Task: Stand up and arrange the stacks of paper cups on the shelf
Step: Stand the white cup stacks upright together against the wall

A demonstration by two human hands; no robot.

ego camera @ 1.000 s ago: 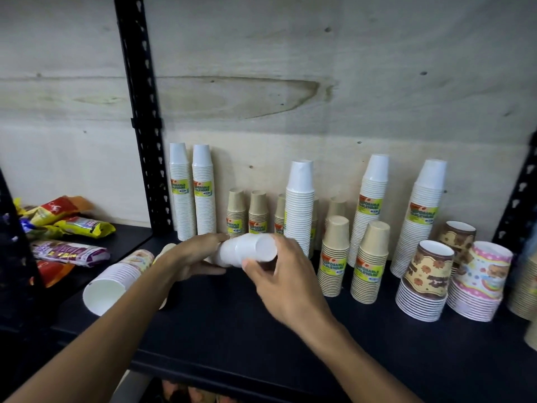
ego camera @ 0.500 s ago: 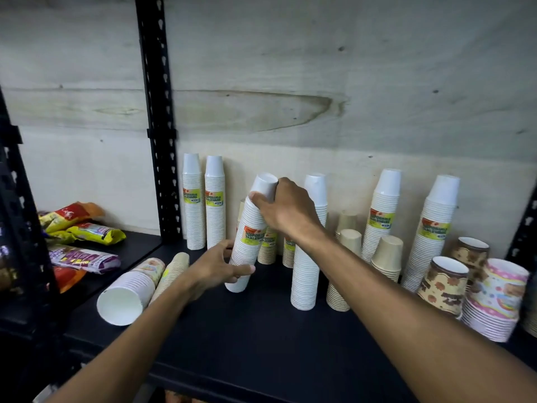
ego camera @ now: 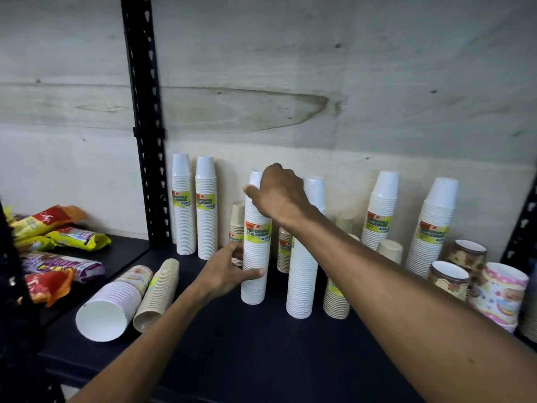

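A tall white cup stack (ego camera: 255, 257) with a yellow-green label stands upright on the black shelf (ego camera: 232, 344). My right hand (ego camera: 279, 193) grips its top, and my left hand (ego camera: 229, 269) holds its lower part from the left. Another white stack (ego camera: 303, 274) stands just right of it. Two white stacks (ego camera: 194, 205) stand at the back left. A wide white stack (ego camera: 112, 306) and a brown stack (ego camera: 158, 295) lie on their sides at the left.
Two more white stacks (ego camera: 406, 219) and short brown stacks (ego camera: 337, 298) stand at the right, with patterned cups (ego camera: 494, 292) at the far right. A black upright post (ego camera: 145, 120) splits the shelf. Snack packets (ego camera: 58, 237) lie on the left section.
The white stack went from lying in both hands to tilted, and now stands upright on the shelf. My right hand stayed on its top, my left hand on its lower part.
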